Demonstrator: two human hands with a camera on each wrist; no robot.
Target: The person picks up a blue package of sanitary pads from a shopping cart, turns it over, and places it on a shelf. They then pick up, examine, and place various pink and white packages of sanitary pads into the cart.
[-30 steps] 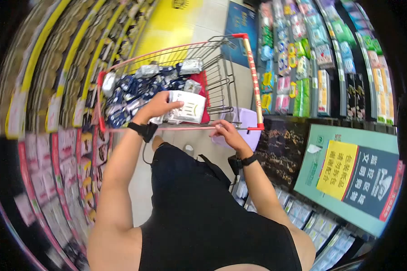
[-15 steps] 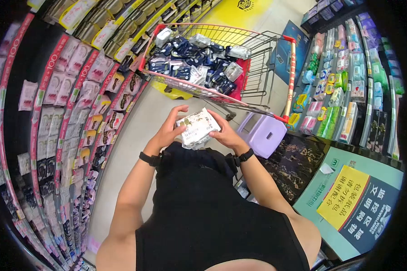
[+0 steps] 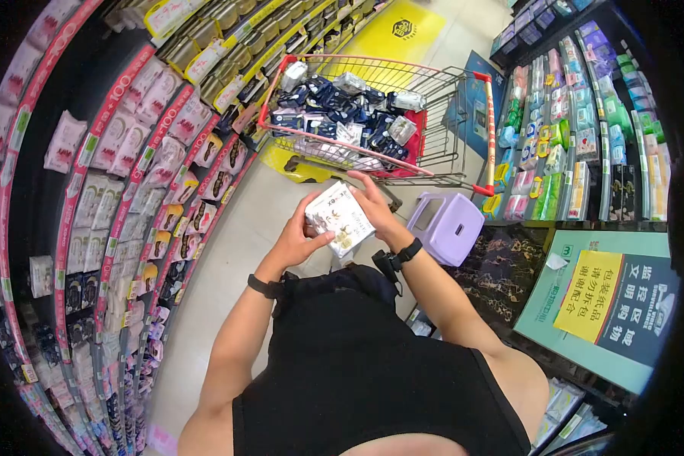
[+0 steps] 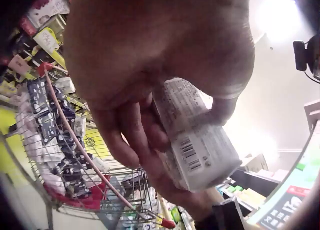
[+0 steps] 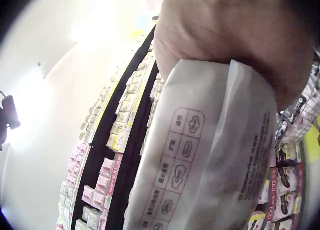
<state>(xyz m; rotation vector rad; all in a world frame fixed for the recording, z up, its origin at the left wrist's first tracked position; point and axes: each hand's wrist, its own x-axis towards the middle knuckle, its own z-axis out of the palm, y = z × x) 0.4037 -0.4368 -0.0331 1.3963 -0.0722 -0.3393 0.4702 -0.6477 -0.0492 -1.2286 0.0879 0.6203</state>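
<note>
Both hands hold a white packet [image 3: 340,218] in front of the body. The left hand [image 3: 293,242] grips its left side, thumb across the near corner. On the far right side lies the right hand [image 3: 375,207], its fingers along the packet's edge. The left wrist view shows the packet [image 4: 200,145] with a barcode, between the left hand's [image 4: 160,54] thumb and fingers. In the right wrist view the packet [image 5: 200,140] shows a printed panel of small drawings beneath the right hand [image 5: 235,34], whose fingertips are hidden there.
Beyond the hands stands a wire shopping cart [image 3: 447,181] with many dark and white packets. A purple stool [image 3: 447,228] is right of the hands. Stocked shelves [image 3: 121,144] line the left; more shelves and a green sign board [image 3: 539,308] are at right.
The left hand has come back from over the cart with the white packet, and the right hand has left the cart's side to hold it too. Since half a second ago, the packet has turned.
</note>
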